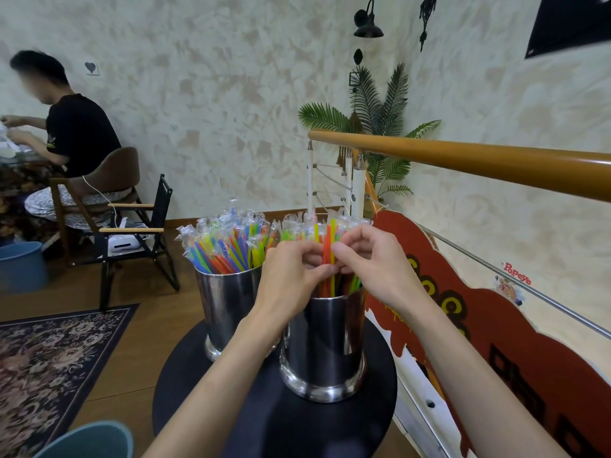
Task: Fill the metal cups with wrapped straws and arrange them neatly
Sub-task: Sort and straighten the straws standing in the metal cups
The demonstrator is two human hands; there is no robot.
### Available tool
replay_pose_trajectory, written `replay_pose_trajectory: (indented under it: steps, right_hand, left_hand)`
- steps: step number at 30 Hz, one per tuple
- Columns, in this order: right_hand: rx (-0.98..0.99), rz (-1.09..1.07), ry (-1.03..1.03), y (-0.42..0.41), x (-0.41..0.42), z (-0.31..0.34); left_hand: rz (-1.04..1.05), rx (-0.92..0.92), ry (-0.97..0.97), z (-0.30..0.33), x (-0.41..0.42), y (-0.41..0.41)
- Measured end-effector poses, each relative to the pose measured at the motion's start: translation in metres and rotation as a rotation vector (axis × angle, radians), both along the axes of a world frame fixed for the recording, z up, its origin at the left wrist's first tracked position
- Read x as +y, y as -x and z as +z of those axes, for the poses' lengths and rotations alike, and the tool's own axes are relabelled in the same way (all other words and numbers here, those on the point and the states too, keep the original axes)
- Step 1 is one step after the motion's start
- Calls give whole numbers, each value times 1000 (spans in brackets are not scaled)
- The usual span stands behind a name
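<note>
**Ann:** Hands meet over the near metal cup point(325, 345) on the round black table point(274, 418): left hand point(291, 279) and right hand point(367, 259) both pinching the orange wrapped straws point(327, 256).

**Bo:** Far metal cup point(228, 302) looks packed already. Best practice here, I'd say: light pinches, square the tops, ease the bundle upright without crushing wrappers.

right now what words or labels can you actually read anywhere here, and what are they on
"Popeye" in red letters, on a sticker on the wall at right, above a small cartoon figure.
Large dark shapes on the red cut-out board could be lettering, but cannot be read.
Nothing readable on the metal cups or straws.
</note>
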State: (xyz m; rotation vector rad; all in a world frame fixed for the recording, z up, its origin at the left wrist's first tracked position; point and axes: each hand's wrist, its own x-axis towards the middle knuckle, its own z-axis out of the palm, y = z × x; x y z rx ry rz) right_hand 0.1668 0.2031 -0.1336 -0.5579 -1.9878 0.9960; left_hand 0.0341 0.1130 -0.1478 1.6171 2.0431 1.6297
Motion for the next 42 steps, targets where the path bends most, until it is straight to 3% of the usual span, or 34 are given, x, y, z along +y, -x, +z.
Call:
replay_pose_trajectory:
  steps: [12,19,31,36,42]
  right_hand:
    - [-46,53,-136,-9,5,-7]
    - [-192,77,-328,-11,6,-5]
    - [-142,145,-403,-3,5,4]
    - [-25,38,-544,-6,8,16]
    - [187,-91,-647,-13,5,30]
  left_hand:
    - [-9,-63,-76,17,4,1]
    - [-43,-130,-107,35,13,5]
    - [-117,-229,-163,39,10,9]
    - [-72,-136,-139,38,5,10]
    - [47,202,-20,16,-12,16]
